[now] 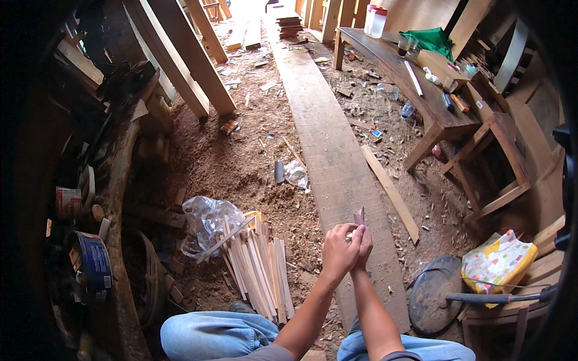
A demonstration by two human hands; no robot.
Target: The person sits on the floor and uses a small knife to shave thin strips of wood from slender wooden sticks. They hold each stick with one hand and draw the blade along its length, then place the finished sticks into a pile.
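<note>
Left hand (338, 251) and right hand (363, 243) pressed together, both grips closed on small pale wood piece (359, 216), tip protruding above fingers. Hands held over near end of long plank (328, 144) on sawdust floor (241, 162). Bundle of thin wood strips (260, 272) beside left knee; crumpled clear plastic bag (208, 221) at bundle's far end.
</note>
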